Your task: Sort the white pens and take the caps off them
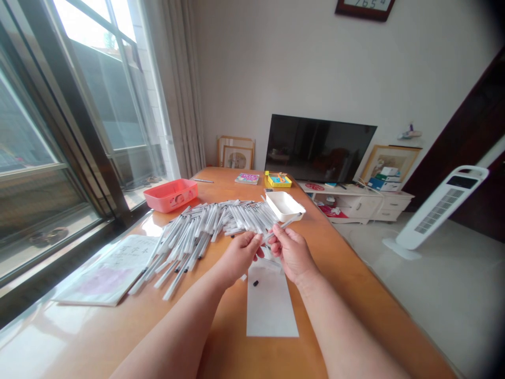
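**Loose Black Cap Sits Within Reach of a Stray Knuckle**

You hold a slim pen-like tube (291,220) above the near end of a heaped pile of similar tubes (205,221), your right hand (294,252) pinching it between thumb and fingers, its dark tip angled toward the white tray (284,203). Your left hand (239,258) closes thumb to forefinger just beside it; whether those fingertips grip the tube's other end, you cannot tell from here.

Below, a small black cap (255,283) lies loose on a white paper sheet (272,310). It looks light and round enough to roll off onto the wooden table (232,347) if a dropping wrist brushes it or the sheet slides. The tube seems smooth, so an uneven pull could let it slip from your pinch. The tubes lie crossed and overlapping; a bump from your left knuckles might send several sliding over the notebook (106,271).
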